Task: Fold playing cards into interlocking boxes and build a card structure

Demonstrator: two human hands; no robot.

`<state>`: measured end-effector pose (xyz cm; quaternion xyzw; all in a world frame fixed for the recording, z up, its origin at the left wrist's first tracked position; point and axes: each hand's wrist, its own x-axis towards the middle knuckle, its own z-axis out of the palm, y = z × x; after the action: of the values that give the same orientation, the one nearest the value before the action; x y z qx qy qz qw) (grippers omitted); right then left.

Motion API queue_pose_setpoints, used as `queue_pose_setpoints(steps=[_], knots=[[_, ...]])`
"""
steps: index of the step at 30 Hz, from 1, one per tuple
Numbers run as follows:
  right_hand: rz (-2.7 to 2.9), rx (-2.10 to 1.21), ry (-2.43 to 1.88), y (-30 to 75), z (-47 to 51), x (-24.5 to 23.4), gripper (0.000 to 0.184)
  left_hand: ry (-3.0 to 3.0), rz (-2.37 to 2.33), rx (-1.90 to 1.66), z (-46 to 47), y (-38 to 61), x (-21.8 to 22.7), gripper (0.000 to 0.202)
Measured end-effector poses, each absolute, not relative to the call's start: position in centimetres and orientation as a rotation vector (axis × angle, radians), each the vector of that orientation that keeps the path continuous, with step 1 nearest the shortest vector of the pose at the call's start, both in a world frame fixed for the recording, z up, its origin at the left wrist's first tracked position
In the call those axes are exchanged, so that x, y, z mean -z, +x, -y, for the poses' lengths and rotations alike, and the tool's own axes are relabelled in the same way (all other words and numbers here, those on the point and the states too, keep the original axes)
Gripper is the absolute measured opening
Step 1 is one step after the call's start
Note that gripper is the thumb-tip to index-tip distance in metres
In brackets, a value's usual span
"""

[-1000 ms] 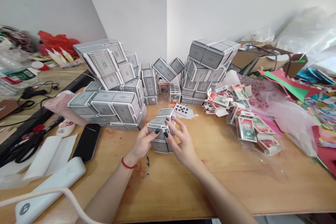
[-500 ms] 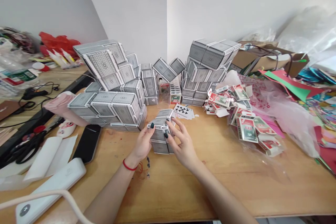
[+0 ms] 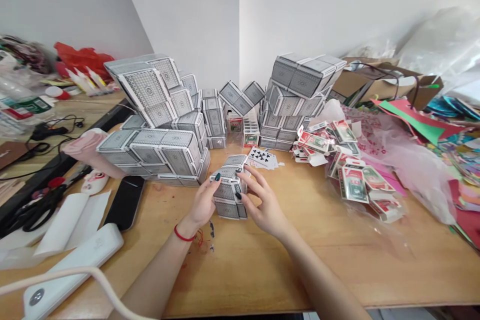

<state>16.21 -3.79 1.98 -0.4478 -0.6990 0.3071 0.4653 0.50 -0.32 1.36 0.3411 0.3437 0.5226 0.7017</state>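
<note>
Upright on the wooden table in front of me stands a small block built of folded playing cards (image 3: 227, 191), with grey patterned backs and white edges. My left hand (image 3: 204, 203) grips its left side, thumb on the front face and the other fingers hidden behind. At its right side, my right hand (image 3: 262, 205) holds the edge with thumb and fingertips, the fingers slightly spread. Just behind the block, loose playing cards (image 3: 262, 158) lie face up, clubs showing.
Stacks of similar card blocks stand at left (image 3: 165, 147) and right (image 3: 296, 85). Card boxes (image 3: 354, 182) are heaped on the right beside plastic wrap (image 3: 416, 180). A phone (image 3: 125, 203), scissors (image 3: 45, 205) and a white power bank (image 3: 75, 270) with a cable lie on the left.
My right thumb and fingers have shifted slightly on the block's right edge. The block has turned or tilted a little, and my left hand keeps its hold.
</note>
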Motion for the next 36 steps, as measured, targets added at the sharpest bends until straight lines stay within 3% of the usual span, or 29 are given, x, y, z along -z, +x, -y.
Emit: queue_pose_setpoints(steps=[16,25,36], knots=[[1.808,-0.690,-1.124,17.4,2.7,-3.4,0.043,0.720,-0.717,-1.202,-1.1,1.6,-1.4,0.025],[1.815,-0.551,-1.190,17.6,0.5,-4.2,0.044,0.754,-0.864,-1.524,-4.4,4.0,-1.2,0.017],[1.847,-0.458,-1.233,18.1,0.6,-3.8,0.043,0.829,-0.866,-1.437,-5.2,4.0,-0.9,0.013]])
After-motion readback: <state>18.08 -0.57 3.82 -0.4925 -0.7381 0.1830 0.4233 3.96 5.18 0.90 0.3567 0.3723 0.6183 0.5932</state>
